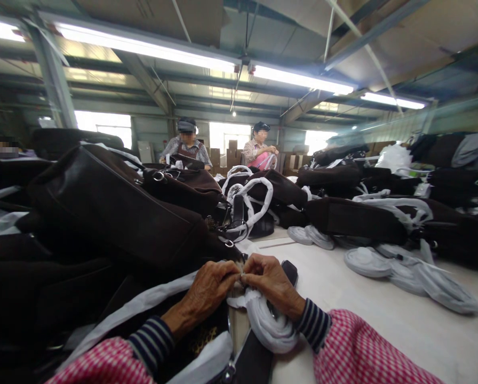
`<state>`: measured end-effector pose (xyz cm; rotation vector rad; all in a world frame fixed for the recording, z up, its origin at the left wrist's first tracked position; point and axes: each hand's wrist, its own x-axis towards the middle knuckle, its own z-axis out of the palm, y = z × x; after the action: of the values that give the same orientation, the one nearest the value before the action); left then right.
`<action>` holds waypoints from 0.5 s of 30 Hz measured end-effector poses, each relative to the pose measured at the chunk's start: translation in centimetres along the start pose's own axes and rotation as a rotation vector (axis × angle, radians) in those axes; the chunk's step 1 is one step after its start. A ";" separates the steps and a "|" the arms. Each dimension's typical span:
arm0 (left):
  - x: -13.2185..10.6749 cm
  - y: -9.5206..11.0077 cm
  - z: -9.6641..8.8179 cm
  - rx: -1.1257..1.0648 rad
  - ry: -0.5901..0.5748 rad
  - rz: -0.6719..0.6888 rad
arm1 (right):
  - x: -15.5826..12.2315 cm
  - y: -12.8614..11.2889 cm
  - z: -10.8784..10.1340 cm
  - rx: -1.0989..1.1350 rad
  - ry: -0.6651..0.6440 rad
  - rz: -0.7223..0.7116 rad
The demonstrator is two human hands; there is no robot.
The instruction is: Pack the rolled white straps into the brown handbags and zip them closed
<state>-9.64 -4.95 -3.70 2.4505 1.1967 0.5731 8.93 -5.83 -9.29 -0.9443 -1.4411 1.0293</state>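
Note:
My left hand [210, 288] and my right hand [269, 280] meet at the fingertips, both closed in a pinch. What sits between the fingers is too small to make out, though a whitish bit shows there. Below my right hand lies a coiled strap wrapped in white [273, 328], resting on a dark strap [255, 354]. A white-wrapped handle [143, 304] runs under my left wrist across a dark bag. A large dark brown bag [119, 208] with metal rings lies just beyond my left hand.
Dark bags with white-wrapped handles [259, 200] pile up ahead. More bags [355, 221] lie to the right. Several grey wrapped coils [369, 262] rest on the white table [327, 325]. Two co-workers, one in a pink apron [263, 159], work across the table.

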 end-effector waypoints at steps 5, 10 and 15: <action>0.0 0.4 -0.1 0.084 0.006 -0.029 | -0.1 -0.1 0.1 -0.042 0.008 -0.012; 0.0 0.1 0.1 0.125 -0.004 -0.022 | -0.2 -0.3 0.1 -0.070 0.008 -0.050; -0.2 -0.1 0.1 0.109 0.007 -0.010 | -0.3 -0.5 -0.1 0.048 -0.061 -0.020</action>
<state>-9.76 -5.01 -3.90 2.5327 1.2742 0.5269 9.05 -6.30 -8.87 -0.8689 -1.4668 1.0811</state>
